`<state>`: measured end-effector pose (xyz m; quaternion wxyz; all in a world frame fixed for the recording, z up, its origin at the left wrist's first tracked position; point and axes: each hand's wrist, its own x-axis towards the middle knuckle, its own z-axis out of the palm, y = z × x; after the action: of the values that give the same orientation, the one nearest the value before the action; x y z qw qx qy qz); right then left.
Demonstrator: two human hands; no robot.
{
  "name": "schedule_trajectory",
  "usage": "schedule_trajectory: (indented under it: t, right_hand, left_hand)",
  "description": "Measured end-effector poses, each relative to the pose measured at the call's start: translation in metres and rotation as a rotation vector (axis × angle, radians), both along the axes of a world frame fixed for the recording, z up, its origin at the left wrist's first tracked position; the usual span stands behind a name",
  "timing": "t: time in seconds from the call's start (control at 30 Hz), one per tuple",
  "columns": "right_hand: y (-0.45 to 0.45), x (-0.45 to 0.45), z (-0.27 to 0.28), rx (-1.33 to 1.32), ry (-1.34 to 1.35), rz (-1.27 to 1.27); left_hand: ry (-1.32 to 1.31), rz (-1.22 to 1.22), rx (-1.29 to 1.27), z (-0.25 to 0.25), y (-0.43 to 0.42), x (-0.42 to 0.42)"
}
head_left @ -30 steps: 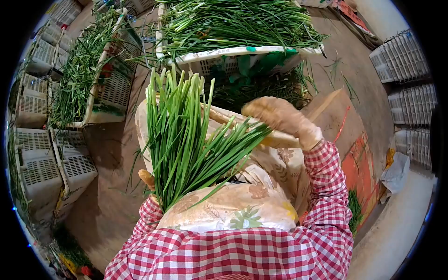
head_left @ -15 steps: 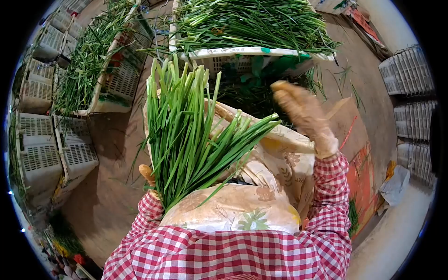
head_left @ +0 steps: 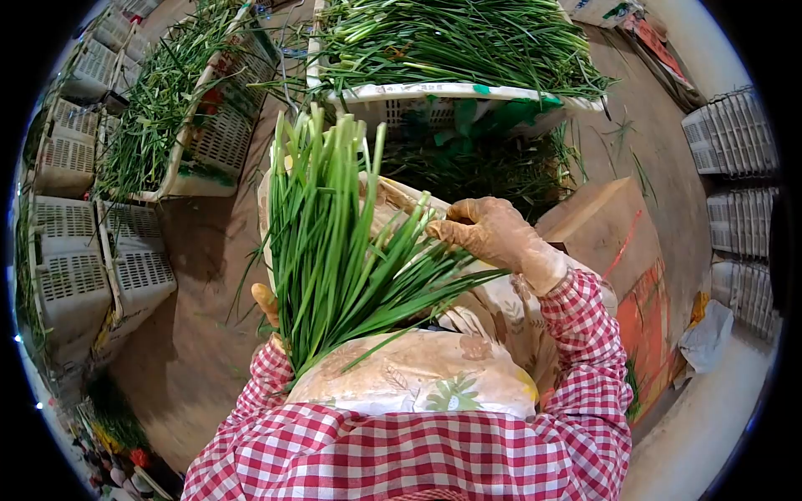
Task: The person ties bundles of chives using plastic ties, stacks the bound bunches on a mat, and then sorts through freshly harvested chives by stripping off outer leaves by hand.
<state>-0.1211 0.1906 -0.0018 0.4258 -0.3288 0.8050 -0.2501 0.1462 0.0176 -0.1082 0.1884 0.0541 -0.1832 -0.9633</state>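
Observation:
A bunch of long green stalks [head_left: 322, 242] rests across my lap, pale ends pointing away and fanned toward the right. My left hand [head_left: 266, 307], in a tan glove, is at the bunch's lower left side and holds it; most of its fingers are hidden behind the leaves. My right hand [head_left: 489, 235], gloved too, has its thumb and forefinger pinched at the pale tips on the right side of the bunch. What lies between those fingertips is too small to make out. Under the bunch is a flowered apron [head_left: 401, 371].
Ahead stands a white crate [head_left: 434, 90] heaped with green stalks. Another filled crate [head_left: 180, 159] is at the upper left, with stacked crates [head_left: 75, 284] below it. A cardboard box [head_left: 610, 225] stands right of my right hand; more crates [head_left: 731, 134] line the right wall.
My right hand has come back down and left from beside the bunch to its right-hand tips, and its fingers have closed. The bunch has shifted slightly in my left hand.

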Motion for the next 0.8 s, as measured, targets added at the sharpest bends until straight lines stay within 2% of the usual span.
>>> schedule_trajectory:
  t: [0.03,0.07,0.1,0.17,0.2,0.23,0.27,0.3,0.37,0.43,0.5,0.53,0.57,0.6,0.63,0.67,0.7,0.73,0.8]
  right_hand:
    - [-0.001,0.001,-0.005,-0.008,-0.016,-0.055]
    - [-0.003,0.005,-0.001,-0.024,-0.143,-0.091]
    - [-0.003,0.006,-0.006,-0.025,-0.144,-0.091]
    - [-0.003,0.008,-0.018,-0.091,-0.313,-0.152]
    - [-0.001,0.009,-0.018,-0.159,-0.201,-0.133]
    - [0.001,0.007,-0.020,-0.160,-0.201,-0.132]
    - [0.007,0.003,-0.023,-0.331,-0.057,-0.224]
    - [0.015,-0.003,-0.025,-0.499,0.089,-0.315]
    - [0.037,-0.047,-0.026,-0.783,0.556,-0.319]
    - [0.063,-0.083,-0.012,-0.031,1.595,-0.229]
    - [0.061,-0.086,-0.018,-0.126,1.574,-0.291]
    - [0.059,-0.085,-0.021,-0.220,1.537,-0.349]
    - [0.040,-0.065,-0.003,-0.081,0.941,-0.403]
    - [0.036,-0.055,-0.018,-0.256,0.546,-0.365]
    - [0.026,-0.047,-0.013,-0.277,0.152,-0.186]
    - [0.012,-0.031,-0.006,-0.268,-0.102,-0.118]
    - [0.002,-0.014,-0.014,-0.415,-0.247,-0.105]
    - [-0.002,-0.005,-0.010,-0.218,-0.272,-0.095]
    - [-0.004,0.012,-0.032,-0.319,0.288,0.062]
  left_hand:
    - [-0.082,0.022,-0.039,0.014,0.005,-0.004]
    - [-0.065,0.015,-0.057,0.017,0.005,-0.006]
    - [-0.049,0.007,-0.076,0.018,0.004,-0.007]
    - [0.156,-0.013,0.014,0.006,0.003,-0.008]
    - [0.052,0.000,0.013,0.010,0.003,-0.004]
    - [-0.051,0.014,0.012,0.014,0.003,-0.004]
    - [-0.105,0.014,-0.096,0.012,0.000,-0.004]
    - [-0.106,0.015,-0.096,0.002,-0.003,0.003]
    - [-0.037,0.016,0.123,-0.029,-0.011,0.019]
    - [0.060,0.001,0.113,-0.024,-0.010,0.013]
    - [-0.090,0.060,-0.107,0.006,-0.002,-0.004]
    - [-0.090,0.060,-0.107,0.004,-0.002,-0.003]
    - [-0.106,0.033,-0.115,0.002,-0.003,0.000]
    - [-0.123,0.007,-0.123,0.001,-0.004,0.001]
    - [-0.128,0.005,-0.124,0.006,0.001,-0.001]
    - [-0.104,0.011,-0.068,0.015,0.008,-0.006]
    - [-0.079,0.025,-0.013,0.020,0.012,-0.007]
    - [-0.031,0.015,0.067,0.009,0.006,0.001]
    - [-0.027,0.038,0.103,-0.006,0.000,0.014]
